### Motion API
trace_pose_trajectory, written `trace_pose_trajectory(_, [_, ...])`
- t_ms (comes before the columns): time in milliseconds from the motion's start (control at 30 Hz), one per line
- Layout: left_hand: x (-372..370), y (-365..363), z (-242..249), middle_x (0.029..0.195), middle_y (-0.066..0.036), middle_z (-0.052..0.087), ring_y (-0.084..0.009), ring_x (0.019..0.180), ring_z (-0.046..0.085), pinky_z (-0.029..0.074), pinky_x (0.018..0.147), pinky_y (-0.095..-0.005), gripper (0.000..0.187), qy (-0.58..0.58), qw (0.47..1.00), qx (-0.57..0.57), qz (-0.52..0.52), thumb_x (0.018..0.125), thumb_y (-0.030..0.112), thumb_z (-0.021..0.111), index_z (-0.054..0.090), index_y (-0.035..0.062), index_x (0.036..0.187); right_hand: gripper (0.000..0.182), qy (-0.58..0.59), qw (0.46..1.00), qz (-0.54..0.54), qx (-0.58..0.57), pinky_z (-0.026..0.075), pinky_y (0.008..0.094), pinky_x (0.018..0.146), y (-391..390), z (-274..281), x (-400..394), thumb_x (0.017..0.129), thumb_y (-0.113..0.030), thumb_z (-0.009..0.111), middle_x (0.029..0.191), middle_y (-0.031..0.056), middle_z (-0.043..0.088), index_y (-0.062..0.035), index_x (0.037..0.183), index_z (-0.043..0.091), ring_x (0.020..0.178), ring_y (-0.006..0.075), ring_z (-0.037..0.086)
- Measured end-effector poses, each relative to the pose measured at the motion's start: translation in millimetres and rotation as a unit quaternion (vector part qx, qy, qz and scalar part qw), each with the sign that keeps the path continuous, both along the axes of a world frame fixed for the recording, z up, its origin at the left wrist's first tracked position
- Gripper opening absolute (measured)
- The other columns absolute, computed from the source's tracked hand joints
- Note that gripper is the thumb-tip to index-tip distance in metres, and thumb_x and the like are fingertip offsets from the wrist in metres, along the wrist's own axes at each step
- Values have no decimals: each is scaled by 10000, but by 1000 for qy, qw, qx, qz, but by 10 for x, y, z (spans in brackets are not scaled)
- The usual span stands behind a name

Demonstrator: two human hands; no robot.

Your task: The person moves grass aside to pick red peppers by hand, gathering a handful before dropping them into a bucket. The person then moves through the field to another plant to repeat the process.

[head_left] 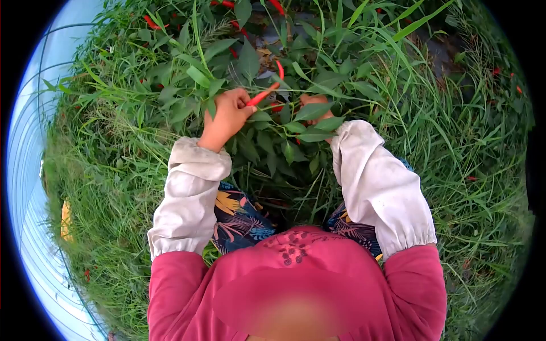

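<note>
Between the thumb and fingers of my left hand point(227, 115) is the lower end of a red chili pepper point(263, 95), which points up and to the right. Just past its tip, another red chili point(280, 70) shows. My right hand point(317, 107) reaches into the chili plant point(310, 135), its fingers curled and partly covered by green leaves; what they grip is hidden. A further red chili point(277, 106) sits among the leaves between both hands.
Tall grass point(409, 142) surrounds the plant on both sides. More red chilies point(152, 23) show at the back. Dark ground sheeting point(441, 54) appears through the foliage. A pale plastic tunnel wall point(34, 187) runs along the left, near a yellow object point(66, 220).
</note>
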State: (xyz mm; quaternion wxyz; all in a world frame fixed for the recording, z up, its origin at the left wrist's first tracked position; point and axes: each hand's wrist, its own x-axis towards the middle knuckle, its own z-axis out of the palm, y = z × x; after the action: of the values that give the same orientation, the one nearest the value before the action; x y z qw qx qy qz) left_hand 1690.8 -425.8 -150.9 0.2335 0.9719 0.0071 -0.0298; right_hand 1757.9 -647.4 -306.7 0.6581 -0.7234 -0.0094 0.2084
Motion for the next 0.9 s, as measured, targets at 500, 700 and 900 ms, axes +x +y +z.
trace_pose_trajectory(500, [-661,410,736,830,-73,616,-216,832,600,485,782,-310,144,-7,852,-511,115,860,74,557,545,4,986,286,171,969,-170,53,325,340,404,101,487,-88,873,-230,603,533,33,526,-52,650,574,398,155,443])
trace_pose_trajectory(700, [-712,110,905,819,-76,647,-140,686,556,448,641,-284,269,-16,811,-585,15,824,125,571,623,-25,1042,342,-217,970,-100,-32,342,330,418,73,-273,-94,872,-260,612,550,46,561,-33,617,585,429,144,467])
trace_pose_trajectory(900, [30,-485,375,661,-87,618,-153,628,563,447,593,-312,363,79,956,-268,-90,907,300,550,676,-34,841,334,105,974,-198,39,375,360,455,103,155,-185,885,-263,607,548,62,549,-28,649,590,470,184,503])
